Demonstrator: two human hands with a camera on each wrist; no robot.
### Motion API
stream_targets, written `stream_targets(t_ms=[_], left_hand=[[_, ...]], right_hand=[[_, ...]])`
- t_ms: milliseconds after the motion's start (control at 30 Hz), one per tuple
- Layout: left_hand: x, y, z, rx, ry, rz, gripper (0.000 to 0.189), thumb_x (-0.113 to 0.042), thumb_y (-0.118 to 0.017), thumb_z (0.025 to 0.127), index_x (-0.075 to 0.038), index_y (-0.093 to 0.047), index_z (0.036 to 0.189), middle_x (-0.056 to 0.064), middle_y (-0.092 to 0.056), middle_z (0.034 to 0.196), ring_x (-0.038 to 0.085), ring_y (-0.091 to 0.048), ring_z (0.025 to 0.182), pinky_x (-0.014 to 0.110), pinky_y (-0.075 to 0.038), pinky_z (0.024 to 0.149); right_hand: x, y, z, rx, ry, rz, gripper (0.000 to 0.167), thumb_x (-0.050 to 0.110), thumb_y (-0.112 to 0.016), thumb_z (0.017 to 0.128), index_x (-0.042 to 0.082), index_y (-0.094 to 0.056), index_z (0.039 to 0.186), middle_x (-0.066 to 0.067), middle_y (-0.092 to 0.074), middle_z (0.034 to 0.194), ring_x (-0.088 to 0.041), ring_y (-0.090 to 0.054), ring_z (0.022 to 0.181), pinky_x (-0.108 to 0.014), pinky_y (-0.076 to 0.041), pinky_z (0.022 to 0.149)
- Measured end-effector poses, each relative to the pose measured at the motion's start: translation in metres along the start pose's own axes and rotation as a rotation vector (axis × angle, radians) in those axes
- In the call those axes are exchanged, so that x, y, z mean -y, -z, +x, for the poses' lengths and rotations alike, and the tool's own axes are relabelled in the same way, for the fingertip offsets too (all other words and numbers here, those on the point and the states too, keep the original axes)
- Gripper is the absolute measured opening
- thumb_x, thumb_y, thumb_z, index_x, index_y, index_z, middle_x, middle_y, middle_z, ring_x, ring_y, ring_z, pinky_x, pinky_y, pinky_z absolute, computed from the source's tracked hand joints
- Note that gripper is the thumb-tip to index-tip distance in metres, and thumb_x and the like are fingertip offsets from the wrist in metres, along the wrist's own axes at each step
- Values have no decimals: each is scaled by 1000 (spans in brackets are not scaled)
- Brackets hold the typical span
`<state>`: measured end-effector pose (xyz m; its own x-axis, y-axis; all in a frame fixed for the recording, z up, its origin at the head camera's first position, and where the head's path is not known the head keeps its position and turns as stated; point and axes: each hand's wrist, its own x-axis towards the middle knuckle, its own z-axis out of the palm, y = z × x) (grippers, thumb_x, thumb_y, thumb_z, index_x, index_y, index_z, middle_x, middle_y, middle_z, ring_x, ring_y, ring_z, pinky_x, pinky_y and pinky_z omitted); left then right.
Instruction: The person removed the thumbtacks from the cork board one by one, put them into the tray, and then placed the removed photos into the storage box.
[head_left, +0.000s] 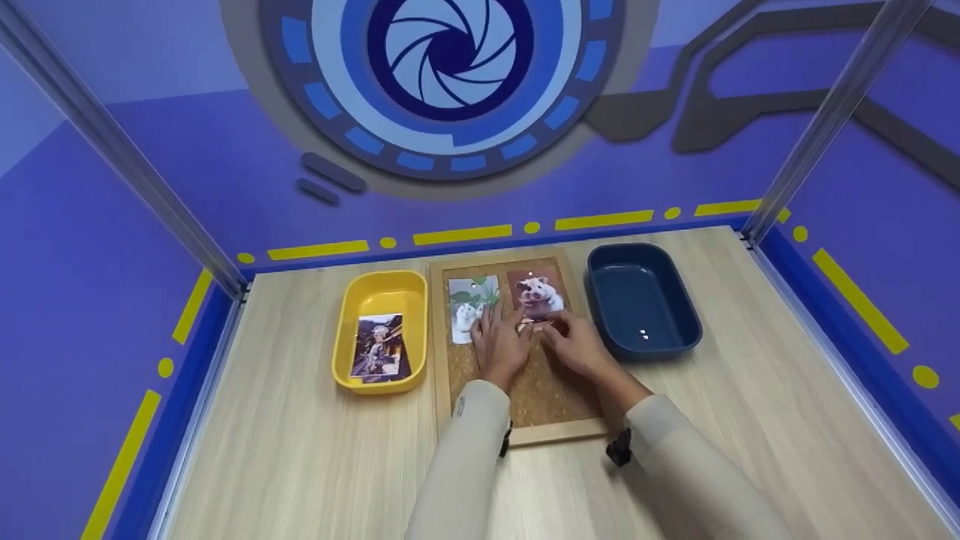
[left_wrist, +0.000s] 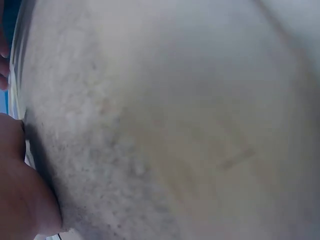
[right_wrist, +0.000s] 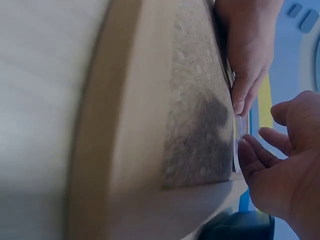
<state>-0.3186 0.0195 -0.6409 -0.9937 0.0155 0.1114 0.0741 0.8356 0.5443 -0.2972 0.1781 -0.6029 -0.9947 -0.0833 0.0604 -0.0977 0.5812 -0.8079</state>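
Observation:
On a wood-framed corkboard (head_left: 562, 405) lie two photos side by side. The right one (head_left: 540, 294) shows a brown and white hamster; the left one (head_left: 463, 311) shows a white animal under green leaves. A small pin (head_left: 530, 274) marks the top of the hamster photo, and another pin (head_left: 473, 285) the leaf photo. My left hand (head_left: 501, 349) rests between them, fingers extended over their lower inner parts. At the hamster photo's lower edge, fingertips of my right hand (head_left: 577, 345) touch it, the fingers loosely bent and spread in the right wrist view.
Left of the board stands a yellow tray (head_left: 343, 337) with photos (head_left: 379, 349) in it. A dark blue tray (head_left: 694, 330) is at the right, small bright spots on its floor. The wooden table (head_left: 285, 450) meets printed wall panels behind and at both sides.

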Motion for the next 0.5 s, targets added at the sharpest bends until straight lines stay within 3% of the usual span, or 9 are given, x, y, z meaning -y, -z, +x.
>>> stream_targets(t_ms=[233,500], left_hand=[[3,1,5,-4,-10,14,46,-42,-60,106,-28,-63,151,10,-42,172,37,-31,163,64,-23,129],[4,-6,2,-11,-29,11,50,-45,-61,105,-30,-62,152,8,-39,174,36,-30,164,63,-22,131]], right_hand=[[3,-9,32,20,-62,-70,31,9,-63,104,-8,-67,130,-26,-74,123,-37,-70,117,-55,-57,105],[-7,-24,61,-140,-62,-116,14,0,-68,95,-9,-67,106,-22,-74,95,-35,-69,90,-47,-57,80]])
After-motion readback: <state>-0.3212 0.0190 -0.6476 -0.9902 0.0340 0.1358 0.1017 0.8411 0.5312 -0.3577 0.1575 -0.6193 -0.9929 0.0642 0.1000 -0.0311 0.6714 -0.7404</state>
